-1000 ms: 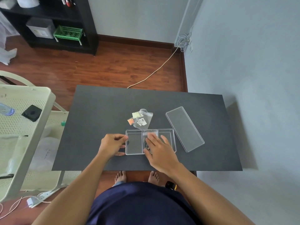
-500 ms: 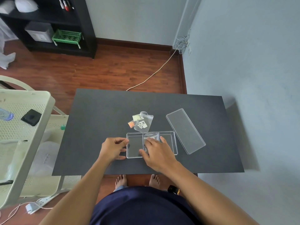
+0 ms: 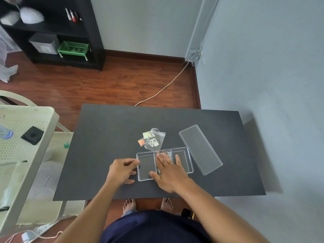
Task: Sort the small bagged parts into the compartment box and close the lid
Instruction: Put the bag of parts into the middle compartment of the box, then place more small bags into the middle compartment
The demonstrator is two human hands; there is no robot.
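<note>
A clear compartment box [image 3: 184, 160] with three sections lies near the front of the black table [image 3: 108, 137]. My left hand [image 3: 121, 171] grips the box's left wall with thumb and fingers. Lying flat over the middle compartment, my right hand [image 3: 169, 172] presses a small clear bag [image 3: 165, 153] down with spread fingers. Just behind the box lie a few more small bags [image 3: 152, 140], one orange, one pale yellow, one with white parts. The clear lid [image 3: 199, 149] rests flat and slanted to the right of the box.
A cream perforated cart [image 3: 26, 142] stands at the table's left, holding a black square object [image 3: 32, 135]. The blue-grey wall [image 3: 280, 85] runs along the right. A black shelf [image 3: 61, 32] stands far back left. A cable [image 3: 163, 88] crosses the wooden floor.
My right hand has slid slightly forward over the middle compartment, fingers flattening onto the bag. My left hand stays at the box's left wall. The view has shifted a little.
</note>
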